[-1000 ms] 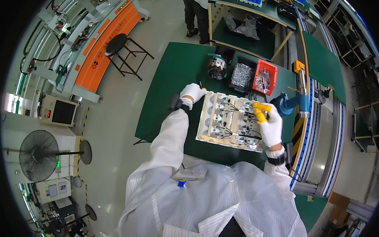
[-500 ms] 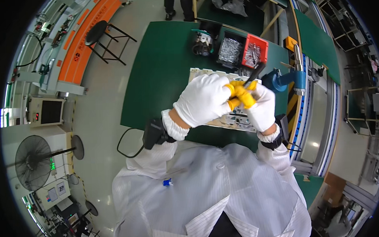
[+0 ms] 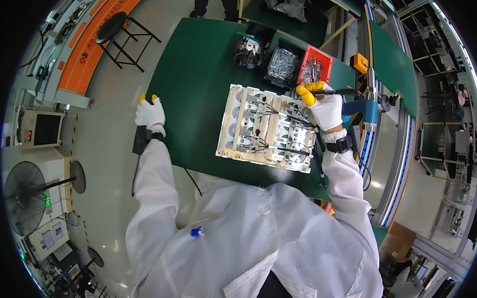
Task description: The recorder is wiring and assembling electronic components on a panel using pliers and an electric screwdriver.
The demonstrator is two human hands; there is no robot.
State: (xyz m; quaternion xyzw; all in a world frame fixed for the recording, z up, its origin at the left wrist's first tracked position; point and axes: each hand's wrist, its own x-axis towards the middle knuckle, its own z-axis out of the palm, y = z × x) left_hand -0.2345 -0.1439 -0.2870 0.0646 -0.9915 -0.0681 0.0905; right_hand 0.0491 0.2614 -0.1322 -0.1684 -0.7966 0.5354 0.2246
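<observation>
A white moulded panel point(image 3: 237, 129) with dark wires and metal parts lies on the green table point(image 3: 194, 72) in front of me. My right hand point(image 3: 325, 108), in a white glove with yellow fingertips, sits at the panel's far right corner. It grips a dark slender tool point(image 3: 335, 92) that points right toward a blue device point(image 3: 364, 111). My left hand point(image 3: 149, 113), gloved the same way, rests at the table's left edge with nothing in it. A black unit point(image 3: 142, 140) is strapped at that wrist.
Behind the panel stand a black bin of screws point(image 3: 282, 63), a red bin point(image 3: 315, 70) and a black bin with a round part point(image 3: 247, 49). A conveyor rail point(image 3: 401, 143) runs along the right. A stool point(image 3: 116, 28) and another person's legs point(image 3: 212, 1) are farther off.
Both hands were together, raised over the panel with the tool. Now my left hand has gone out to the table's left edge and my right hand has dropped to the panel's far right corner.
</observation>
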